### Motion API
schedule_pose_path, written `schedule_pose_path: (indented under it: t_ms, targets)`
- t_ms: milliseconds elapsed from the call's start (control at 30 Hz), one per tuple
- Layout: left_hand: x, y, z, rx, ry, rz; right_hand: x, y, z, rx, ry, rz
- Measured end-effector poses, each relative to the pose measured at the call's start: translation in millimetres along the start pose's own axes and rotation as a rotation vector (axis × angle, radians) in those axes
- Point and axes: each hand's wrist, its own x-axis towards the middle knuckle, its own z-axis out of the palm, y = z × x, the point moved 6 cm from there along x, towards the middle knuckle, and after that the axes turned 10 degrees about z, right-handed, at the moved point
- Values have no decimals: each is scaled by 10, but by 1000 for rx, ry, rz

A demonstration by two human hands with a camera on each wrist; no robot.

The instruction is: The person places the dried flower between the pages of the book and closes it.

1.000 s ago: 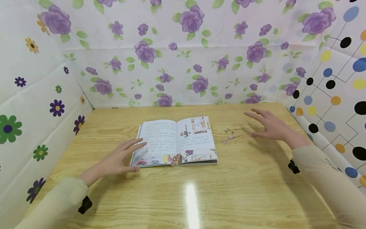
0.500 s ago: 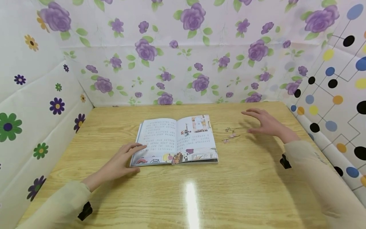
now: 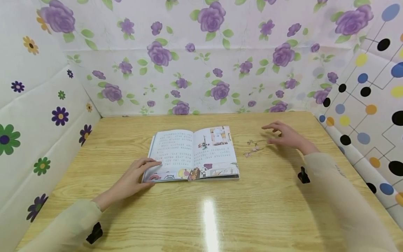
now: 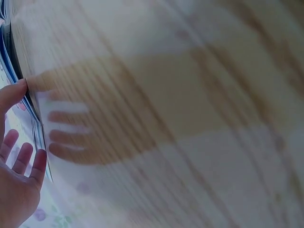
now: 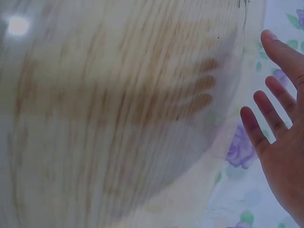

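Note:
An open book [image 3: 176,154] with printed text and colour pictures lies on the wooden table. At its lower left corner is my left hand [image 3: 133,176], fingers over the left page and thumb along the bottom edge. The left wrist view shows the thumb [image 4: 13,95] right at the book's edge, with the other fingers spread. Farther right, two slim sprigs with small pinkish blossoms [image 3: 253,149] lie on the tabletop. My right hand [image 3: 284,135] hovers beside their stems, fingers loosely bent and nothing held. Its spread fingers also show in the right wrist view.
The wooden table [image 3: 176,213] has a bright light reflection near its front. Behind it hangs a floral cloth [image 3: 189,70], with a daisy-patterned cloth [image 3: 41,105] at left and a dotted one [image 3: 362,115] at right. Black clips [image 3: 303,175] hang at both wrists.
My right hand has moved left, closer to the sprigs, and its fingers have bent a little. The left hand has settled lower at the book's corner. The book stays in place.

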Motion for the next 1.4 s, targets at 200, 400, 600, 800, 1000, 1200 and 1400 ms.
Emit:
schedule_pose_path:
  t_ms: [200,400,600,800,1000,1200,1400]
  targets:
    - [-31,-44,31,-45,-3,-29,28,45,39,83,-9,47]
    - [-53,-61,27,-59,0,-56,64,71,61,153,-62,123]
    - [-65,-57,35,-43,-10,-70,99,119,104,161,-91,150]
    - [-56,-61,21,-39,-14,-76,85,194,141,184,-113,187]
    - [-58,-63,13,-31,-19,-76,92,278,167,219,-106,226]
    - [-45,-33,-3,-13,12,-29,77,301,155,227,-85,266]
    - [-32,-33,10,-18,14,-17,57,310,149,212,-57,282]
